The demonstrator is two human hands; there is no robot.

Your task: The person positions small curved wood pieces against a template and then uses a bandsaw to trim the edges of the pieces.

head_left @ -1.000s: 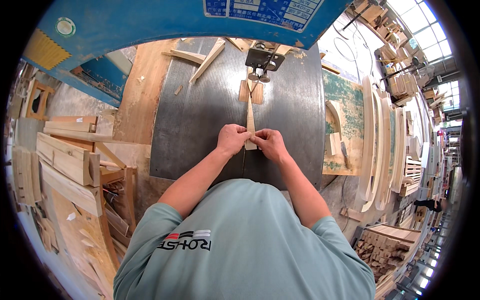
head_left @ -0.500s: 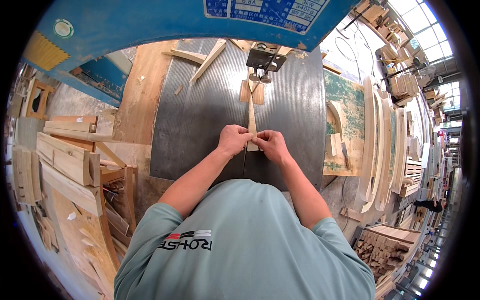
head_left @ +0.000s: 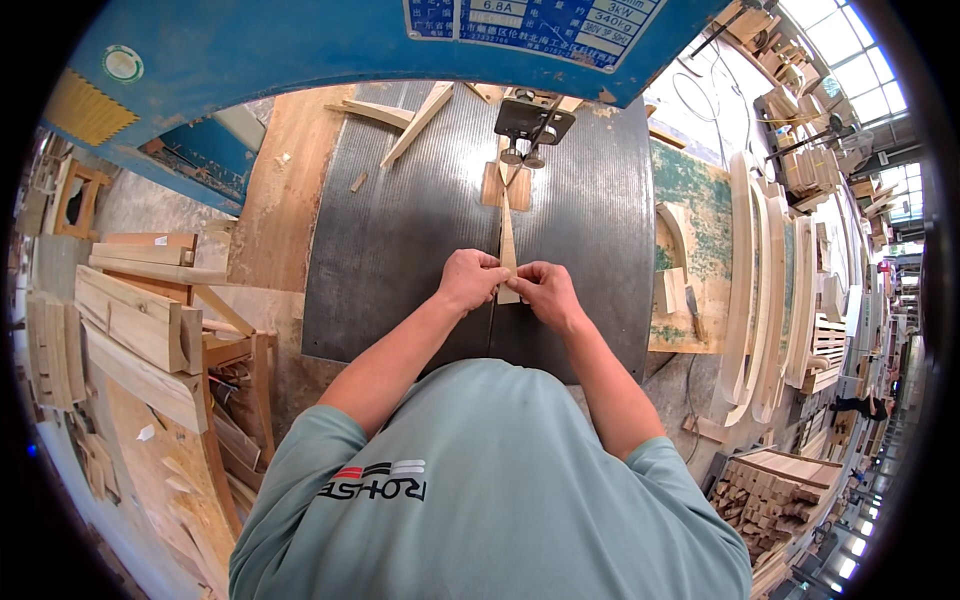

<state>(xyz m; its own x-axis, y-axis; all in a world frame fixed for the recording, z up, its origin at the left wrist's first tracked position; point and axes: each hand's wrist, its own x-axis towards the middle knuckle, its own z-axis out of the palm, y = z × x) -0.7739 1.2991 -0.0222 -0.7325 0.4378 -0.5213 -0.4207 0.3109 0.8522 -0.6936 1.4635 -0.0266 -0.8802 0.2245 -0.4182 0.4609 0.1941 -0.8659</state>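
Observation:
A narrow strip of pale wood lies lengthwise on the grey metal saw table, its far end at the bandsaw blade. My left hand pinches the strip's near part from the left, fingertips against its edge. From the right, my right hand grips the same part with thumb and fingers closed. Both hands almost meet over the wood. Beyond them the blade guide stands over a wooden insert in the table. The strip's far tip is partly hidden under the guide.
The blue machine body arches over the far side. Wood offcuts lie at the table's far left, with a small scrap nearer. On the right, a worn green board carries wood pieces. Lumber is stacked at the left.
Hardly anything differs. The whole view has shifted by a few pixels, and both hands keep the same hold on the wood strip.

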